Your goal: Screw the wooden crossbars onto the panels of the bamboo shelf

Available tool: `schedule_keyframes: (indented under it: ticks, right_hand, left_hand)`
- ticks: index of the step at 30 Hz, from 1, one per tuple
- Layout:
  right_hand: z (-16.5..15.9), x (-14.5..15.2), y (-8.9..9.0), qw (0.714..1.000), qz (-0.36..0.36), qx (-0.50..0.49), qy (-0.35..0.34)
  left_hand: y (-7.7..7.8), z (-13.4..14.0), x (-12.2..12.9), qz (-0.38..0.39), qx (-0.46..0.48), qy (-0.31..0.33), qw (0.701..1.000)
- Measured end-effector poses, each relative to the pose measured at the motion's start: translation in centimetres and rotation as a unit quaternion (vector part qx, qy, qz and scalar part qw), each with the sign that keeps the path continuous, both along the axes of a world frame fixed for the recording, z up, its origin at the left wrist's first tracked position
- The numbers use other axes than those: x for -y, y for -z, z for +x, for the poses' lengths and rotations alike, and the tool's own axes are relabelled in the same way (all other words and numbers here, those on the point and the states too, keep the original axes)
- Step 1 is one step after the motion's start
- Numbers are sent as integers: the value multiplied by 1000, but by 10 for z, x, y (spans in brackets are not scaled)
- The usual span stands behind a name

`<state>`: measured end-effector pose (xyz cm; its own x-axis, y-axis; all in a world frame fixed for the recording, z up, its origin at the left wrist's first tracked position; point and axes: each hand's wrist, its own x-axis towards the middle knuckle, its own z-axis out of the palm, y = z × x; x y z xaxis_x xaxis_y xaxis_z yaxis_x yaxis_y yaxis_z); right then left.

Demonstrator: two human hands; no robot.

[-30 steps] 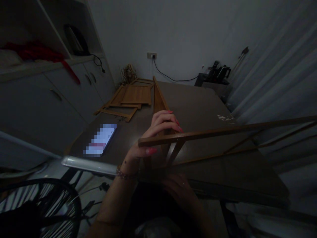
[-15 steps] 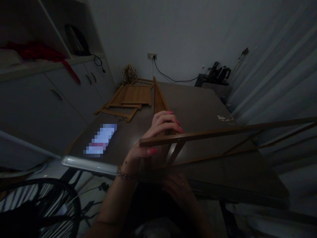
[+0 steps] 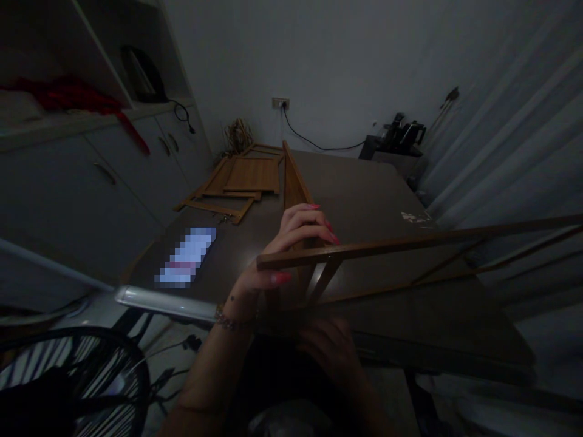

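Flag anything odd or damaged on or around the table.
Pale, ragged marks break up the brown tabletop near its right edge; peeling or scraps, can't tell. At left, a red strip dangles over the counter's edge, looking untidy.

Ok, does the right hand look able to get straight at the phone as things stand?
Probably not: the left wrist seems to cross the direct way from the right hand to the phone, while the left hand grips the wooden frame.

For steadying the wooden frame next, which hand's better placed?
Left, I'd say: the left hand grips one end of the wooden frame. The right hand sits lower, by the table, too dim to tell its hold.
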<state>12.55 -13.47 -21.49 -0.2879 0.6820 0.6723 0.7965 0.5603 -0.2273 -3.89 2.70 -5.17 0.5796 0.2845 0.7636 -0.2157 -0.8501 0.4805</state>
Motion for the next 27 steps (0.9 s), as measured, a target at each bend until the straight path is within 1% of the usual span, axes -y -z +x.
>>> schedule_keyframes:
  ticks: [2, 6, 10, 14, 18, 23, 27]
  right_hand:
    - [0, 2, 1, 1000, 13, 7, 0]
    - [-4, 6, 0, 1000, 7, 22, -3]
    - [-11, 6, -4, 999, 4, 23, -25]
    - [-14, 2, -9, 1000, 17, 18, -14]
    - [-12, -1, -14, 1000, -2, -8, 5]
    - [-13, 0, -15, 998, -46, -45, -2]
    - [-15, 0, -16, 996, -67, -50, -4]
  left_hand:
    - [0, 0, -1, 2, -4, 2, 1000]
    - [1, -1, -3, 25, -8, 5, 1000]
    - [1, -1, -1, 5, -3, 0, 1000]
    - [0, -1, 1, -6, 4, 3, 1000]
    - [-1, -1, 2, -4, -4, 2, 1000]
    - [-3, -1, 3, -6, -5, -17, 1000]
    - [-3, -1, 3, -3, -10, -6, 1000]
